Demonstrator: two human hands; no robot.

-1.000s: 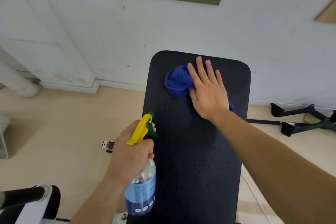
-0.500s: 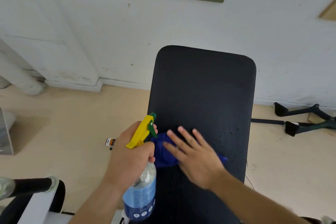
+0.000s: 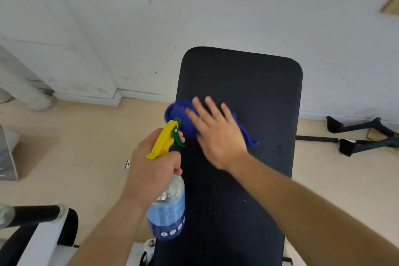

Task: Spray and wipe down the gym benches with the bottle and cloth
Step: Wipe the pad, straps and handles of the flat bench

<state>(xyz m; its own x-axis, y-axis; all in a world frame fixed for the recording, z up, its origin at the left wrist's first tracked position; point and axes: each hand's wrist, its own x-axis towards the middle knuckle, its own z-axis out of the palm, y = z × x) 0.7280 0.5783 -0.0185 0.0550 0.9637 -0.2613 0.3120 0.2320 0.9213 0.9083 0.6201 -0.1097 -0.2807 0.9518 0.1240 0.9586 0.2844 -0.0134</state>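
right hand (image 3: 218, 136) flat on bunched blue cloth (image 3: 179, 114) atop textured black bench (image 3: 248, 84).

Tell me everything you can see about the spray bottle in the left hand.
The spray bottle has a yellow trigger head with a green nozzle, a clear plastic body and a blue label with small white round marks near the base. The left hand grips its neck below the trigger. It is held in the air, nearly upright, nozzle pointing forward, beside the left edge of the black bench.
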